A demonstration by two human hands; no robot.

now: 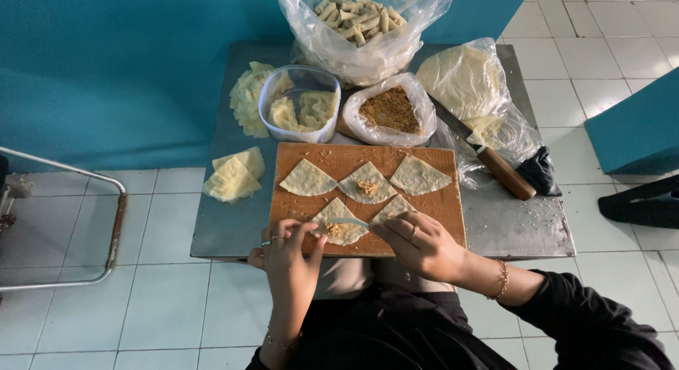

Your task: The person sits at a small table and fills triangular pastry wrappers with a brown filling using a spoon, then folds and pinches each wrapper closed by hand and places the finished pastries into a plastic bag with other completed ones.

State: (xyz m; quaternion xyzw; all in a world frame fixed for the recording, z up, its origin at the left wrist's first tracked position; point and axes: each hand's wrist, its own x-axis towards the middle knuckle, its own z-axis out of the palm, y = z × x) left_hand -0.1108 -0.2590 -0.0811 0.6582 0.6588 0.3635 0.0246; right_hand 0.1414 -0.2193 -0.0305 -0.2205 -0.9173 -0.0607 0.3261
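While five wrappers [366,183] lie on board [368,199] | left hand [288,253], right hand [417,243] pinching one spoon [344,221]

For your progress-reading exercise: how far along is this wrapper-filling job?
Done: a bag of finished rolls stands at the back. In hand: the left hand and right hand work a filled wrapper on the board. Left: one wrapper with filling lies unrolled, and two plain wrappers are unfilled.

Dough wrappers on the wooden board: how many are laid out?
5. Three in the back row: left wrapper, middle wrapper, right wrapper. Two nearer: one by the left hand, one partly under the right hand.
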